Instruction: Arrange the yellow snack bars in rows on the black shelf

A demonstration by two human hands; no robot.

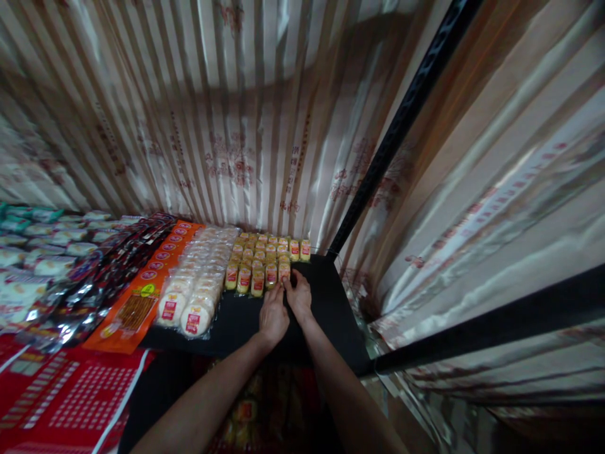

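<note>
Rows of small yellow snack packets with red labels (258, 280) stand on a black shelf (326, 296). My left hand (274, 318) reaches to the front-right packet (284, 270), its fingers closed together at the lower edge. From the right side, my right hand (299, 296) has its fingers bent around the same packet, with the thumb near the left fingertips. Both hands touch this packet, though its lower part is hidden by the fingers. Directly left of the yellow packets lie two rows of clear-wrapped round white crackers (196, 318).
Further left are an orange snack bag (137, 309), dark shiny packets (101, 277) and white packets (51, 265). A black upright post (378, 170) rises at the shelf's back right corner. Printed curtain-like sheeting (236, 126) hangs behind. A red bag (70, 391) lies lower left.
</note>
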